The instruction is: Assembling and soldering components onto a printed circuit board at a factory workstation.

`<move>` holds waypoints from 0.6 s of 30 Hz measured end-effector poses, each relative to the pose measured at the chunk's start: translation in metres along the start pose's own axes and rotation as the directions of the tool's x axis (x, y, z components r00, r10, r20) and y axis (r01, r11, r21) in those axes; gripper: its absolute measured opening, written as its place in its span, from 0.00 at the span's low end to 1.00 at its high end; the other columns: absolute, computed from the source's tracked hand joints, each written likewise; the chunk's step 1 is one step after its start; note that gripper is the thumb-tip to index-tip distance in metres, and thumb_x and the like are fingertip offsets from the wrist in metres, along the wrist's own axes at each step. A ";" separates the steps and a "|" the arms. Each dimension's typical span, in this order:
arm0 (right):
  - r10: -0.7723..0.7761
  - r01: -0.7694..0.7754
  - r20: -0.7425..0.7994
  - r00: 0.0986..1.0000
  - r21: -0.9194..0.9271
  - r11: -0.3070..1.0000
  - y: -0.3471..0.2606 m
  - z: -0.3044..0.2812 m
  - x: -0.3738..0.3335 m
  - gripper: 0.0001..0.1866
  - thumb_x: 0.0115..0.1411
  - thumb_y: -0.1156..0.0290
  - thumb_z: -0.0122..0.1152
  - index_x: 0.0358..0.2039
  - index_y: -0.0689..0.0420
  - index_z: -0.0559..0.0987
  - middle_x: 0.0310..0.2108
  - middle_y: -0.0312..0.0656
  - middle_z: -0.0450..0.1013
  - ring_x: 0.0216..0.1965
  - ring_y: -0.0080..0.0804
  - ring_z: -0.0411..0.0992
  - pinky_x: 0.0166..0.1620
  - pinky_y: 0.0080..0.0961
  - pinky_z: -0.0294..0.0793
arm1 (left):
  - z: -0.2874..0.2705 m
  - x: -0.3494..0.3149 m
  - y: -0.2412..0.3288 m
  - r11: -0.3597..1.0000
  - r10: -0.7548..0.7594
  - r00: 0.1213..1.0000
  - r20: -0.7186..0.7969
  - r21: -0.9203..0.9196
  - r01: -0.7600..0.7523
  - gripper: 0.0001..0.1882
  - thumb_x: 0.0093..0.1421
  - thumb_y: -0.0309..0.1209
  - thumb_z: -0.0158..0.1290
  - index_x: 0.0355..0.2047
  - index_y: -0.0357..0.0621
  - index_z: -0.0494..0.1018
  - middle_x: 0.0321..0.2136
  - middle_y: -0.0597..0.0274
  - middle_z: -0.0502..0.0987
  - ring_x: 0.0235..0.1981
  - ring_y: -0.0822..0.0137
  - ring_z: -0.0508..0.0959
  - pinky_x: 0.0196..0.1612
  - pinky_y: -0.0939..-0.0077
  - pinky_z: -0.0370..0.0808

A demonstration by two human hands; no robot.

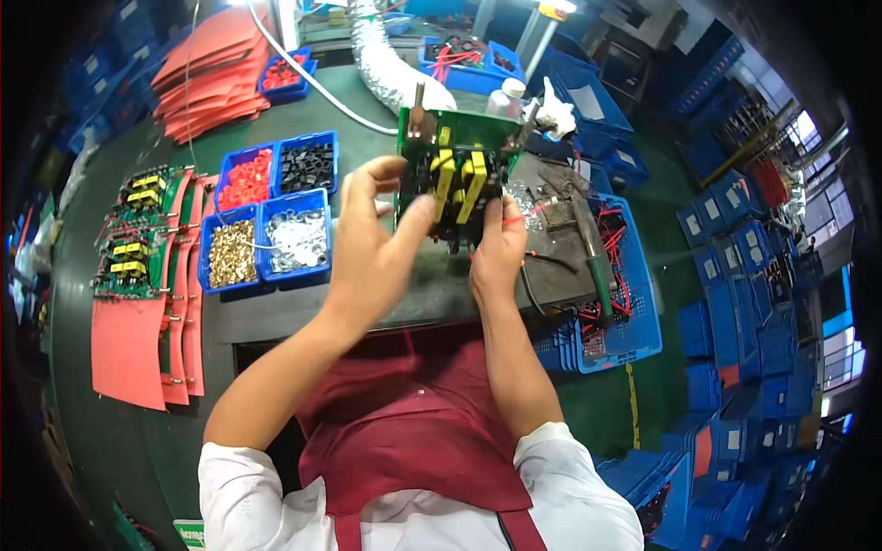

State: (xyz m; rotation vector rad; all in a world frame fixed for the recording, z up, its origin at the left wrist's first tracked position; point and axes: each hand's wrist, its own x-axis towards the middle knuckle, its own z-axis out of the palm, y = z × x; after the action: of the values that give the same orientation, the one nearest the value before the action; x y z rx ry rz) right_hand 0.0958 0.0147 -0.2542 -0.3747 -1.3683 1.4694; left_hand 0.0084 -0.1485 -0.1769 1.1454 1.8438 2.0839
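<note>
A green circuit board (459,129) with tall yellow components is held up, tilted, above the workbench. My left hand (377,225) grips its left side, the fingers behind the edge and the thumb across the front. At the lower right edge, my right hand (499,253) pinches the board, its fingers partly hidden behind it. A metal post stands up at each upper corner of the board. Close to my right hand runs a thin red wire (528,215). Beyond it lies a soldering iron or similar tool with a green handle (599,280).
Left of the board, blue bins hold red parts (246,179), black parts (306,168), brass parts (232,253) and silver parts (296,241). More circuit boards (133,257) lie among red sheets (129,354). A blue basket (643,340) with red wires stands right; a foil duct (386,64) hangs behind.
</note>
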 end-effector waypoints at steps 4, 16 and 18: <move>0.001 -0.007 0.075 0.997 0.078 0.997 0.019 -0.023 0.024 0.17 0.78 0.61 0.56 0.52 0.63 0.79 0.45 0.36 0.81 0.44 0.20 0.76 0.49 0.20 0.75 | 0.027 0.012 -0.073 0.971 0.121 0.993 0.014 0.208 -0.122 0.34 0.66 0.34 0.62 0.67 0.29 0.62 0.57 0.41 0.73 0.60 0.47 0.75 0.68 0.58 0.68; 0.063 -0.066 0.027 0.998 0.127 0.990 0.028 -0.018 0.067 0.20 0.74 0.60 0.64 0.55 0.62 0.72 0.46 0.39 0.76 0.44 0.21 0.73 0.50 0.21 0.72 | 0.036 0.040 -0.084 0.975 0.033 0.997 0.074 0.215 -0.048 0.33 0.65 0.29 0.63 0.66 0.33 0.63 0.57 0.41 0.72 0.58 0.48 0.76 0.64 0.59 0.72; 0.128 -0.128 -0.004 0.992 0.030 0.991 0.025 -0.014 0.062 0.19 0.73 0.61 0.65 0.54 0.61 0.73 0.47 0.39 0.75 0.46 0.22 0.73 0.53 0.23 0.72 | 0.018 0.046 -0.084 0.951 0.027 0.997 0.068 0.306 -0.047 0.33 0.64 0.29 0.63 0.66 0.33 0.63 0.56 0.41 0.73 0.57 0.48 0.76 0.62 0.59 0.73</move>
State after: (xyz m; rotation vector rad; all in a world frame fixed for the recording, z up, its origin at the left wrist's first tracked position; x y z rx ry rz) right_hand 0.0701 0.0777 -0.2546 -0.4549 -1.3364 1.5910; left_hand -0.0438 -0.0881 -0.2325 1.3044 2.1873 1.7959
